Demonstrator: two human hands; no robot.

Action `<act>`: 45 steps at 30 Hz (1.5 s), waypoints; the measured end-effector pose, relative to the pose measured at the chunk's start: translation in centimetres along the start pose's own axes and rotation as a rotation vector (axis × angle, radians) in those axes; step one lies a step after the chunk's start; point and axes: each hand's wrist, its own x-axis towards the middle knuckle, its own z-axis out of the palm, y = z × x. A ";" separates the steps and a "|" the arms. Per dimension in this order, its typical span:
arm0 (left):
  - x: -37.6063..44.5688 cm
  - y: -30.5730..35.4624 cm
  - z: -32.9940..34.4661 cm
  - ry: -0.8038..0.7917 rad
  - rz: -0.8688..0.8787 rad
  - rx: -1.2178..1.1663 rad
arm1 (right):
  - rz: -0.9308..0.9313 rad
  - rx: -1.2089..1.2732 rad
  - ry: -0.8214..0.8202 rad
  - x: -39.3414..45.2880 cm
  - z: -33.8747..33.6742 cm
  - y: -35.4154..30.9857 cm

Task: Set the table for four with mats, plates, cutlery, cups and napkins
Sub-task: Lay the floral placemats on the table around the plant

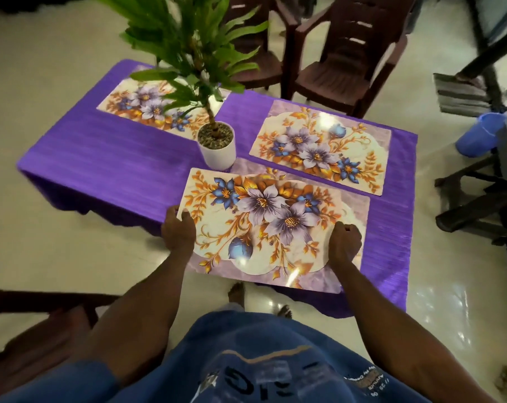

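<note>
- A low table [107, 164] draped in a purple cloth carried a potted plant [216, 142] in a white pot near its middle; every place below is given from that pot.
- The near mat [275, 225], printed with purple and blue flowers and orange leaves, sat just on the person's side of the pot, its far edge close to the pot's base and its near edge reaching past the table's edge.
- The left hand [179, 231] gripped that mat's left end, thumb on top and fingers curled under the edge.
- The right hand [344, 239] held the mat towards its right end, fingers curled loosely with the knuckles up; whether it pinched the mat or only pressed on it could not be told.
- A second mat [322, 146] of the same print lay flat to the right of the pot, a little farther off.
- A third mat [147, 107] lay beyond the pot to the left, partly hidden by the leaves.
- Two dark brown plastic chairs [342, 56] stood behind the pot, past the table's far side.
- A blue bucket [479, 135] stood on the floor well to the right.
</note>
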 end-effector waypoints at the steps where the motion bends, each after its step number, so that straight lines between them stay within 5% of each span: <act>1: 0.4 -0.7 -1.1 0.027 -0.014 0.019 | -0.011 0.000 -0.024 -0.8 1.1 -0.4; 16: 17.7 -10.0 -16.3 0.329 0.083 0.240 | -0.153 -0.005 -0.220 -16.6 22.2 -7.7; 22: 27.7 -11.9 -21.6 0.264 0.053 0.438 | -0.174 -0.026 -0.181 -23.0 31.2 -10.4; 45: 47.4 -5.8 -17.2 -0.136 0.158 0.085 | 0.016 -0.131 0.109 -23.0 42.7 -16.4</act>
